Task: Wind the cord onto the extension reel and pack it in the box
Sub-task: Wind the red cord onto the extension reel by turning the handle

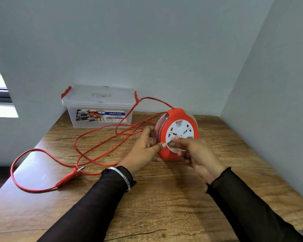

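A red extension reel (177, 117) with a white socket face stands on edge on the wooden table (164, 198). My left hand (143, 151) grips the reel's left side, thumb against the red front. My right hand (194, 154) pinches the lower part of the white face. The red cord (94, 133) lies in loose loops across the table to the left and runs up over the reel's top. Its red plug (69, 176) rests near the table's left edge. A clear plastic box (98, 109) with red latches and its lid on stands at the back left.
Pale walls close the table in at the back and on the right. The table's left edge drops off to a dark floor, and part of the cord loops past that edge. A window shows at the far left.
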`<act>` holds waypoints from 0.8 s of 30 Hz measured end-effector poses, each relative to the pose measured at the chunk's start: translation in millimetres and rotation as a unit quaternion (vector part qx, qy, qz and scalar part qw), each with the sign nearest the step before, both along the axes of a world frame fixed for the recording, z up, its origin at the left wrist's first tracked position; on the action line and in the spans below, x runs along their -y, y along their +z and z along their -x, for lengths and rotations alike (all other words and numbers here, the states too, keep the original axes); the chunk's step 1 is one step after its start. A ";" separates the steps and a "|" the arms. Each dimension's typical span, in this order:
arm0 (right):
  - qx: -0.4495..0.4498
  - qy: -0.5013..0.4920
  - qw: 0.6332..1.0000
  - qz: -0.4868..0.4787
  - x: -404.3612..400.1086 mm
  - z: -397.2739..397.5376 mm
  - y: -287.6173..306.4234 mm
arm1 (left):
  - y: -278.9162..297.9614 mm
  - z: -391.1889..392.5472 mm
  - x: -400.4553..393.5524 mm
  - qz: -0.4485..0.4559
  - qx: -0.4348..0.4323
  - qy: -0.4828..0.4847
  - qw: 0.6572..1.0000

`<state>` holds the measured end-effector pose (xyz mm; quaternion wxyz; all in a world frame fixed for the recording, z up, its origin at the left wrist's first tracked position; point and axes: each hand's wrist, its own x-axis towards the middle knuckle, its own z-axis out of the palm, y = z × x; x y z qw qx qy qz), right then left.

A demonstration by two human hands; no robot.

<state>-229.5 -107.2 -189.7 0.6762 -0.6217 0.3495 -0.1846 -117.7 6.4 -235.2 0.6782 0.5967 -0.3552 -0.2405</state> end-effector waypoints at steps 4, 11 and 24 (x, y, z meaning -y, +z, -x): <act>-0.015 -0.034 0.980 0.193 14.9 27.4 5.0 | 3.5 -1.9 -1.5 -0.016 0.001 0.012 1.000; -0.112 0.242 0.479 0.836 32.4 37.0 20.5 | 6.3 -0.7 -2.7 -0.065 0.025 0.001 0.998; -0.163 0.226 0.228 0.933 34.2 21.6 36.6 | 12.2 3.7 -9.4 -0.063 0.039 -0.008 0.997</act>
